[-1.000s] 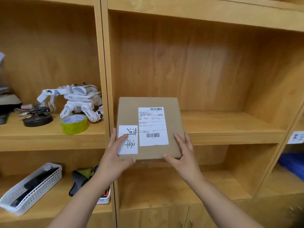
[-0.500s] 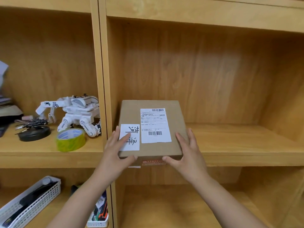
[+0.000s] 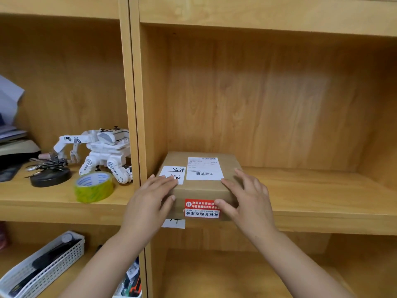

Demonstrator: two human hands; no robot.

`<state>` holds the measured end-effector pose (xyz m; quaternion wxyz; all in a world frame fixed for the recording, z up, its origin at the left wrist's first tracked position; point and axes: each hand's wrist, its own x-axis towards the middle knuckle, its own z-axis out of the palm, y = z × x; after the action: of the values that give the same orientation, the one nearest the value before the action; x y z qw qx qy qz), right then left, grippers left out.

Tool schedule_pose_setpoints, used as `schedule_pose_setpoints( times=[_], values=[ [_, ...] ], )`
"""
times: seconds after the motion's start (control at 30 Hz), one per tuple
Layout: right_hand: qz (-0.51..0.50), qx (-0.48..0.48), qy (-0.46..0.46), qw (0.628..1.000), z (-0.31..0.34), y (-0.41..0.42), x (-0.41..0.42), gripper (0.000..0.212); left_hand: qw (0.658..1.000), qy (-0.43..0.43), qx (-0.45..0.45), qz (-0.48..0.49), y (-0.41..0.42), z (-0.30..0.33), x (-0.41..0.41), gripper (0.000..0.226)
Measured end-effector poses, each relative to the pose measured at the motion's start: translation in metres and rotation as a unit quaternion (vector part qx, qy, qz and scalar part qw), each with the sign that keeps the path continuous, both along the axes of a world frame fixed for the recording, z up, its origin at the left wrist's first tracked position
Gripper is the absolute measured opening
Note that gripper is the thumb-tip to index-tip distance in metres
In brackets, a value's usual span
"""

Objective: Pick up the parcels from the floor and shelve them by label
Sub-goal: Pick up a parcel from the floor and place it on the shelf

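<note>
A flat brown cardboard parcel lies on the wooden shelf board, tucked against the left wall of the compartment. It carries a white shipping label, a handwritten white tag and a red sticker on its front face. My left hand grips its front left corner, fingers on top and thumb on the front. My right hand holds the front right corner the same way. A small white label is stuck on the shelf's front edge below the parcel.
The left compartment holds a white toy robot, a roll of yellow-green tape, a black round stand and stacked papers. A white basket sits on the lower left shelf. Wide bare shelf board extends right of the parcel.
The parcel moved up and forward from in front of the shelf edge onto the shelf board, and now lies flat inside. Both hands stayed on its front corners.
</note>
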<state>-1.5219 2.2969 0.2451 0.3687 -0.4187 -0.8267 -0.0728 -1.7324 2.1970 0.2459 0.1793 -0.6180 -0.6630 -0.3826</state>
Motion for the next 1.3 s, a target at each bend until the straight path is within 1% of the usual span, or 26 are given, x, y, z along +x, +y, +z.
schedule_pose_setpoints(
  times=[0.13, 0.23, 0.3, 0.47, 0.63, 0.8, 0.97, 1.13, 1.23, 1.3],
  values=[
    [-0.007, 0.026, -0.022, 0.999, 0.0, 0.012, -0.011, 0.045, 0.996, 0.08, -0.017, 0.036, 0.014, 0.008, -0.002, 0.038],
    [0.003, 0.0, -0.039, 0.999, -0.001, 0.022, -0.018, 0.047, 0.988, 0.14, -0.028, 0.061, 0.027, 0.01, -0.007, 0.041],
    [0.006, -0.005, -0.05, 0.999, -0.002, 0.027, -0.021, 0.049, 0.983, 0.161, -0.036, 0.082, 0.035, 0.012, -0.009, 0.043],
    [0.011, -0.01, -0.052, 0.999, -0.002, 0.037, -0.028, 0.05, 0.982, 0.143, -0.066, 0.107, 0.05, 0.009, -0.011, 0.047],
    [0.015, -0.012, -0.045, 0.999, -0.002, 0.045, -0.032, 0.051, 0.984, 0.122, -0.069, 0.113, 0.06, 0.01, -0.01, 0.043],
    [0.023, -0.016, -0.039, 0.999, -0.001, 0.05, -0.035, 0.05, 0.985, 0.112, -0.07, 0.112, 0.067, 0.01, -0.011, 0.043],
    [0.027, -0.017, -0.041, 0.999, -0.001, 0.055, -0.033, 0.051, 0.984, 0.119, -0.06, 0.122, 0.069, 0.009, -0.009, 0.044],
    [0.03, -0.009, -0.061, 0.998, -0.001, 0.053, -0.03, 0.06, 0.982, 0.128, -0.065, 0.122, 0.063, 0.007, 0.001, 0.05],
    [0.021, 0.021, -0.062, 0.998, -0.004, 0.051, -0.028, 0.064, 0.983, 0.143, -0.045, 0.11, 0.057, 0.007, 0.012, 0.045],
    [0.015, 0.025, -0.06, 0.998, -0.005, 0.048, -0.026, 0.065, 0.985, 0.146, -0.029, 0.093, 0.055, 0.005, 0.019, 0.041]
  ],
)
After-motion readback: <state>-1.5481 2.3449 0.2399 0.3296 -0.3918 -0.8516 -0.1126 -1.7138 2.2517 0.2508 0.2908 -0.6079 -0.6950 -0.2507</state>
